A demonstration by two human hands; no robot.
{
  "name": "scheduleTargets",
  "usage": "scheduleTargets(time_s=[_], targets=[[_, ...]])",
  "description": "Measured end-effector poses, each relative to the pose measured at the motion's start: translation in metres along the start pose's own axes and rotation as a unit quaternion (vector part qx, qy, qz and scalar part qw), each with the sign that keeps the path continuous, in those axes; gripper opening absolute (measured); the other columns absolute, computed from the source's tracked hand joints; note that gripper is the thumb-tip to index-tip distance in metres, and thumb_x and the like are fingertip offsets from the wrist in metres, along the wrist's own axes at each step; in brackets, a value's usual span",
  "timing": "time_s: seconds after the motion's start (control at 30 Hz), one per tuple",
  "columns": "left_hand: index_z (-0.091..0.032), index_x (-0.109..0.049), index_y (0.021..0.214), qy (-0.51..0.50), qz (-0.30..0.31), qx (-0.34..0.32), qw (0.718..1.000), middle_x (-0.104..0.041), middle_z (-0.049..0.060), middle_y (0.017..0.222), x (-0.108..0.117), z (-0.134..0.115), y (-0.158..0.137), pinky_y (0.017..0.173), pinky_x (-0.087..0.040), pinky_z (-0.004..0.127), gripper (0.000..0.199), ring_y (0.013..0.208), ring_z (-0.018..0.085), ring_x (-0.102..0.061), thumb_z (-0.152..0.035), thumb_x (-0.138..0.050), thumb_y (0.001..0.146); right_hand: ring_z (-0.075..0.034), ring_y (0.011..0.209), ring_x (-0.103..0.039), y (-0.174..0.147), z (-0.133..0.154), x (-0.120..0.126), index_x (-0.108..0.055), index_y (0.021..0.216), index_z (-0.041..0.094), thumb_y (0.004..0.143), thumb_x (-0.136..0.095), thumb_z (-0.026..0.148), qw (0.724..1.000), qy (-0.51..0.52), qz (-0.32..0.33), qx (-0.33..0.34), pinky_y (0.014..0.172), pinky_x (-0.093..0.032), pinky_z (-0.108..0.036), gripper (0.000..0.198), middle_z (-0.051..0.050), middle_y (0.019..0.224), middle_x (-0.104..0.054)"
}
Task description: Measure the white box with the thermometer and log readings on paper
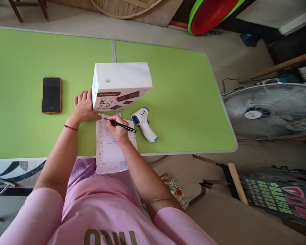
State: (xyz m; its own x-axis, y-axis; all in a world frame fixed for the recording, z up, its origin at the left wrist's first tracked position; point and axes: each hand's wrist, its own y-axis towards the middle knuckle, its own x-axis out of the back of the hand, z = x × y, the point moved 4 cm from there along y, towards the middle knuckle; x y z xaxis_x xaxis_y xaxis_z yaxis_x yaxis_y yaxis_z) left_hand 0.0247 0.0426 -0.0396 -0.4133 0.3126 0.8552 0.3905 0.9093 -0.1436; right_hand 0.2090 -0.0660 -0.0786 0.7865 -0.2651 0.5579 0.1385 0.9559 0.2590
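Observation:
My right hand [118, 131] grips a black pen [127, 128], its tip against the upper part of a notebook [112, 149]. Handwriting fills lines on the page, and the notebook's lower end hangs over the table's near edge. My left hand [83, 107] lies with fingers stretched out along the left side of a white box [123, 76], the thumb reaching to the notebook's top left corner. "NutriMotion" and "Super Meal" are printed on the box's near face. Just right of the notebook rests a white and blue infrared thermometer [144, 124].
A phone in a brown case [51, 95] lies left of my left hand on the green folding table [178, 95]. To the right stand a large fan [270, 112] and, lower down, a wooden-framed chair [237, 183]. Round trays [209, 15] lean at the back.

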Motion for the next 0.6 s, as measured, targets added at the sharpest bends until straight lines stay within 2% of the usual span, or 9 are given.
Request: scheduleTargets(time_s=[0.23, 0.4, 0.6], targets=[[-0.021, -0.031, 0.183, -0.009, -0.008, -0.015, 1.0, -0.043, 0.027, 0.186, -0.0004, 0.0017, 0.0007, 0.145, -0.023, 0.078, 0.142, 0.178, 0.06, -0.028, -0.046, -0.1, 0.062, -0.023, 0.074, -0.073, -0.0017, -0.0017, -0.0003, -0.074, 0.096, 0.027, 0.095, -0.072, 0.033, 1.0, 0.005, -0.01, 0.008, 0.078, -0.064, -0.037, 0.007, -0.003, 0.083, -0.081], [-0.014, -0.028, 0.184, 0.008, 0.011, 0.003, 1.0, -0.04, 0.03, 0.186, 0.0016, -0.001, -0.0007, 0.146, -0.021, 0.075, 0.144, 0.178, 0.06, -0.027, -0.045, -0.099, 0.063, -0.023, 0.074, -0.073, -0.0018, -0.0036, -0.0002, -0.073, 0.096, 0.027, 0.096, -0.072, 0.034, 1.0, 0.004, -0.009, 0.017, 0.078, -0.063, -0.037, 0.008, -0.003, 0.083, -0.08], [-0.015, -0.027, 0.186, 0.026, 0.016, 0.015, 0.999, -0.04, 0.029, 0.186, 0.0041, -0.0042, -0.0029, 0.146, -0.021, 0.072, 0.142, 0.179, 0.058, -0.027, -0.045, -0.098, 0.067, -0.02, 0.073, -0.07, -0.0016, -0.0037, 0.0012, -0.073, 0.095, 0.027, 0.096, -0.072, 0.036, 0.999, 0.022, -0.029, 0.015, 0.076, -0.062, -0.034, 0.009, -0.001, 0.082, -0.079]])
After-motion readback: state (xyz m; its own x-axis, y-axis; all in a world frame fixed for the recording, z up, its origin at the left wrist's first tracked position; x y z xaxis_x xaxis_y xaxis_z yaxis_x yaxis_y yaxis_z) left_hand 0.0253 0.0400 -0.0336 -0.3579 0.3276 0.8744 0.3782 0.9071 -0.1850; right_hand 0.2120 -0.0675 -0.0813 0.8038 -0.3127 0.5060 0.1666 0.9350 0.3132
